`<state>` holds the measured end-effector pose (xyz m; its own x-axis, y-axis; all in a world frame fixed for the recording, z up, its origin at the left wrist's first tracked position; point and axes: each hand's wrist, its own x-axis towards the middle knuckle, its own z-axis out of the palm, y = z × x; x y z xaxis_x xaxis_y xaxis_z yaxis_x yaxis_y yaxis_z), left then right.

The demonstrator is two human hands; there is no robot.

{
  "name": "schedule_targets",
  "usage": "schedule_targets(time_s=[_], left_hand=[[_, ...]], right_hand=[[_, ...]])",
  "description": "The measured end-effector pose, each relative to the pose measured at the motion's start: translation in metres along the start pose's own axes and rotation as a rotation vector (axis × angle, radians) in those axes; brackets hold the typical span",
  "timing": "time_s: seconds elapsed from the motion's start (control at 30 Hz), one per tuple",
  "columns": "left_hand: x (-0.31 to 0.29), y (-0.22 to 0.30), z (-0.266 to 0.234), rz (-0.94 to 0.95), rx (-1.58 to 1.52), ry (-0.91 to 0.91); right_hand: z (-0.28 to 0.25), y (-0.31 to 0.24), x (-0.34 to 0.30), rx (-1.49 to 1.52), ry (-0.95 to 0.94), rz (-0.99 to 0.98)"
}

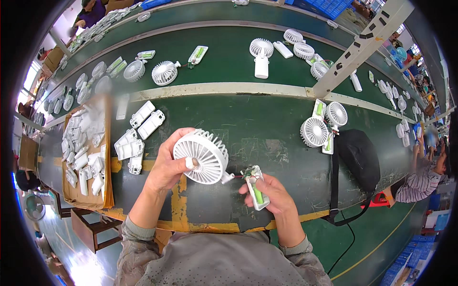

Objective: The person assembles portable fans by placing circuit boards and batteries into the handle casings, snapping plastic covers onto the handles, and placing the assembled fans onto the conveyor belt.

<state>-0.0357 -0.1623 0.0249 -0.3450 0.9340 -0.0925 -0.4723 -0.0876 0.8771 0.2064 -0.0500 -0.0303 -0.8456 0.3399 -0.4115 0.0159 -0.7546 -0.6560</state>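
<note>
My left hand (167, 164) is closed round a white round fan head (206, 155), its ribbed grille turned up toward me and the thumb on the grille's hub. In my right hand (274, 193) is a white handle half (257, 190), tilted, with a green battery cell and a small circuit board inside. Thin wires run from the fan head's neck to the board. Both parts are held over the dark green bench (229, 209), slightly apart. The fingers behind the fan head are partly hidden.
Left stands a cardboard tray (108, 167) of white plastic parts, with loose handle shells (150, 124) beside it. Right lie two fan heads (315, 132) with battery handles and a black bag (358, 159). A conveyor (214, 62) carrying fans runs beyond a metal rail (229, 88); a post (360, 47) rises right.
</note>
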Motion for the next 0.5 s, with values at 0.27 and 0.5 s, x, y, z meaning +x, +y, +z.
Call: schedule_targets(time_s=[0.27, 0.5], left_hand=[[-0.010, -0.002, 0.036, -0.085, 0.210, -0.184], [0.008, -0.017, 0.033, 0.018, 0.412, -0.004]], right_hand=[[0.009, 0.010, 0.014, -0.152, 0.033, 0.131], [0.020, 0.011, 0.002, -0.123, -0.092, 0.075]])
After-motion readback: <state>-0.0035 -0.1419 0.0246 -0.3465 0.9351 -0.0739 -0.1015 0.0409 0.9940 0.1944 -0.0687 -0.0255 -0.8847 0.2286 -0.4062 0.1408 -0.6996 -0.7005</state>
